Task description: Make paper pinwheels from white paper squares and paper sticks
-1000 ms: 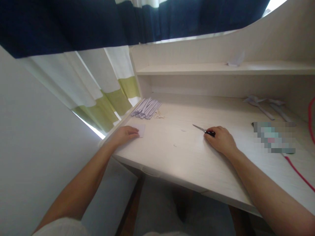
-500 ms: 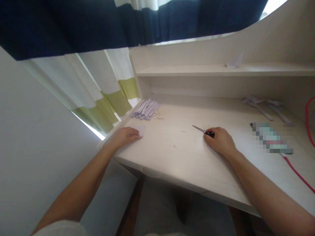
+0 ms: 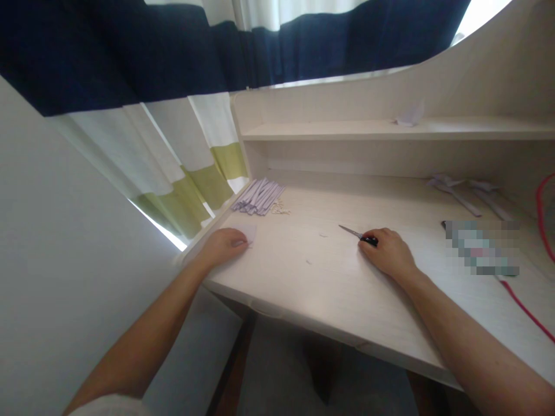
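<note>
Nearest, both bare forearms reach forward from the bottom edge and rest over the front of the pale wooden desk (image 3: 329,289), the left one angled up from the lower left, the right one from the lower right. Further on, the left hand (image 3: 223,245) lies palm down near the desk's left edge, fingers loosely curled and flat, pressing on a small white paper piece (image 3: 250,232) whose corner shows past the fingertips; it pins the paper rather than grips it. Well apart to the right, the right hand (image 3: 388,253) is curled knuckles up, closed around the dark handle of the scissors (image 3: 358,234), whose thin metal blades lie on the desktop and point left and away. Between the hands lie a few tiny paper scraps (image 3: 323,235). Beyond the left hand, near the back left corner, rests a fanned stack of folded paper strips (image 3: 259,195). Farther right, more paper pieces (image 3: 459,190) lie by a red cord (image 3: 540,211). Behind stands a shelf (image 3: 390,130), and a striped curtain (image 3: 173,156) hangs at left.
</note>
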`<state>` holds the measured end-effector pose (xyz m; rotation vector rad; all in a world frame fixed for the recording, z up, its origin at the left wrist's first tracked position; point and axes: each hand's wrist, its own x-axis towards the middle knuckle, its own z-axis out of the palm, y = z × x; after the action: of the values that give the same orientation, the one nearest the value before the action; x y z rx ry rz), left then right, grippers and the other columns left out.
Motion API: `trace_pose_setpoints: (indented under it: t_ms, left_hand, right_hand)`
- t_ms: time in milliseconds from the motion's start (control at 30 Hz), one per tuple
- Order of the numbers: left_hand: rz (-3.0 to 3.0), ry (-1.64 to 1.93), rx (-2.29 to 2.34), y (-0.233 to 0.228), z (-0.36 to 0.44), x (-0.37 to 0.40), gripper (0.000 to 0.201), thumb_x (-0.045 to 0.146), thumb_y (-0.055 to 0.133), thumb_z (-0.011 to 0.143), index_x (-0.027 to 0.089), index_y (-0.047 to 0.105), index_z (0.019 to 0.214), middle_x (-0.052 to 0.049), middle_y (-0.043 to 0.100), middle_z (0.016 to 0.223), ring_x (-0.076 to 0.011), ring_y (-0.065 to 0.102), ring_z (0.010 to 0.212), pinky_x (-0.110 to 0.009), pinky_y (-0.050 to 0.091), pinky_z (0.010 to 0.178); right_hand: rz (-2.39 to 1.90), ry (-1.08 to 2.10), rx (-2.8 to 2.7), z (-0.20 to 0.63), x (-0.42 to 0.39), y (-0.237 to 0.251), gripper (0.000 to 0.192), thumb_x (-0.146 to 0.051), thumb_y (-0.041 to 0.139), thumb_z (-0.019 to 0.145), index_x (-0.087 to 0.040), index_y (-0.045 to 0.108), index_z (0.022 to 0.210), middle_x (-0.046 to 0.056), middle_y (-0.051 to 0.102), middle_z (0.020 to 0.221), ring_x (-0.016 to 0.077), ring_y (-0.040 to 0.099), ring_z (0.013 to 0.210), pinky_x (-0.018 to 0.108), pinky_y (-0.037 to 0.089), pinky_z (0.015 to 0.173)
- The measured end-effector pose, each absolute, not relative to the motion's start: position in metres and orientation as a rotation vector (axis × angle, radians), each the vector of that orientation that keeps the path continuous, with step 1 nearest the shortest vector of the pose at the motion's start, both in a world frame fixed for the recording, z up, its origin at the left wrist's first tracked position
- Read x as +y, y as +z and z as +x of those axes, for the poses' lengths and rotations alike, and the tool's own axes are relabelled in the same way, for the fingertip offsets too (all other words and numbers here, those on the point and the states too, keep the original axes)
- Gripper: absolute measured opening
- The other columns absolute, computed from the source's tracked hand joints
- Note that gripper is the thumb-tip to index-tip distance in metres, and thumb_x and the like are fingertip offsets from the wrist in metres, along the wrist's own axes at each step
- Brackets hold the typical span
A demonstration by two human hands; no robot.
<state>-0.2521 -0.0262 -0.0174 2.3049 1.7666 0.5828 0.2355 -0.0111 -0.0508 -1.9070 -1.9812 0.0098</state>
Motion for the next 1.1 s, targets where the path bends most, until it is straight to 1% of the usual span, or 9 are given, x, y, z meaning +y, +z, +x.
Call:
trace_pose_setpoints:
  t_ms: [167, 267, 367, 467, 633, 767, 867, 933, 1100]
  left_hand:
    - [2.263, 0.654, 1.754, -0.028, -0.251, -0.024, 0.038, 0.051, 0.058, 0.093, 0.022, 0.084, 0.093, -0.009, 0.082, 0.106, -0.0298, 0.075, 0.103, -0.044, 0.055, 0.104]
    - [2.196, 0.723, 1.777, -0.036, -0.254, -0.021, 0.037, 0.05, 0.059, 0.092, 0.022, 0.083, 0.094, -0.009, 0.083, 0.104, -0.0288, 0.075, 0.099, -0.042, 0.058, 0.099]
    - [2.128, 0.803, 1.814, -0.046, -0.256, -0.017, 0.033, 0.048, 0.061, 0.091, 0.022, 0.083, 0.093, -0.008, 0.083, 0.103, -0.0282, 0.076, 0.098, -0.04, 0.06, 0.096]
    - [2.082, 0.866, 1.839, -0.052, -0.255, -0.015, 0.031, 0.047, 0.062, 0.09, 0.022, 0.082, 0.091, -0.007, 0.083, 0.102, -0.0285, 0.076, 0.099, -0.039, 0.06, 0.094]
    - [2.071, 0.904, 1.825, -0.055, -0.254, -0.016, 0.03, 0.047, 0.064, 0.089, 0.023, 0.082, 0.09, -0.007, 0.082, 0.103, -0.0286, 0.075, 0.099, -0.041, 0.059, 0.098]
    - [2.089, 0.912, 1.802, -0.055, -0.254, -0.017, 0.029, 0.046, 0.064, 0.09, 0.022, 0.081, 0.091, -0.008, 0.081, 0.105, -0.0284, 0.074, 0.101, -0.042, 0.058, 0.102]
    - [2.105, 0.91, 1.781, -0.056, -0.253, -0.017, 0.028, 0.044, 0.064, 0.089, 0.022, 0.081, 0.09, -0.008, 0.081, 0.105, -0.0282, 0.074, 0.1, -0.043, 0.057, 0.101]
    - [2.114, 0.908, 1.77, -0.055, -0.253, -0.017, 0.028, 0.045, 0.063, 0.09, 0.022, 0.081, 0.089, -0.007, 0.081, 0.104, -0.0283, 0.073, 0.101, -0.043, 0.057, 0.101]
    - [2.145, 0.901, 1.766, -0.053, -0.252, -0.018, 0.028, 0.044, 0.063, 0.091, 0.022, 0.081, 0.09, -0.008, 0.08, 0.101, -0.0288, 0.072, 0.101, -0.043, 0.056, 0.101]
  right_hand:
    - [-1.923, -0.023, -1.954, 0.218, -0.023, -0.038, 0.033, -0.03, 0.061, 0.095, -0.013, 0.08, 0.116, 0.022, 0.073, 0.123, 0.0397, 0.064, 0.12, 0.049, 0.05, 0.101]
    - [-1.808, 0.051, -2.077, 0.19, -0.023, -0.029, 0.034, -0.033, 0.062, 0.099, -0.017, 0.077, 0.125, 0.016, 0.072, 0.132, 0.0328, 0.063, 0.126, 0.041, 0.048, 0.108]
    - [-1.742, 0.185, -2.204, 0.158, -0.009, -0.026, 0.03, -0.034, 0.069, 0.097, -0.019, 0.078, 0.12, 0.011, 0.077, 0.123, 0.0253, 0.072, 0.108, 0.032, 0.052, 0.096]
    - [-1.768, 0.235, -2.253, 0.135, 0.009, -0.028, 0.021, -0.03, 0.064, 0.101, -0.016, 0.08, 0.104, 0.015, 0.078, 0.114, 0.0254, 0.073, 0.101, 0.035, 0.054, 0.092]
    - [-1.77, 0.296, -2.303, 0.122, 0.018, -0.03, 0.024, -0.039, 0.066, 0.105, -0.016, 0.072, 0.11, 0.007, 0.075, 0.112, 0.0208, 0.072, 0.098, 0.042, 0.06, 0.091]
    - [-1.676, 0.344, -2.35, 0.121, 0.002, -0.024, 0.019, -0.02, 0.058, 0.103, -0.016, 0.075, 0.096, 0.009, 0.078, 0.102, 0.0207, 0.07, 0.092, 0.033, 0.054, 0.085]
    - [-1.621, 0.368, -2.376, 0.12, -0.021, -0.021, 0.021, -0.017, 0.054, 0.101, -0.016, 0.074, 0.099, 0.011, 0.079, 0.103, 0.0216, 0.07, 0.091, 0.03, 0.049, 0.08]
    - [-1.557, 0.38, -2.427, 0.117, -0.038, -0.023, 0.021, -0.019, 0.052, 0.102, -0.018, 0.074, 0.102, 0.01, 0.078, 0.103, 0.0219, 0.069, 0.092, 0.03, 0.048, 0.079]
    - [-1.409, 0.325, -2.533, 0.093, -0.05, -0.038, 0.024, -0.016, 0.049, 0.104, -0.015, 0.073, 0.103, 0.016, 0.073, 0.112, 0.0265, 0.065, 0.106, 0.036, 0.049, 0.094]
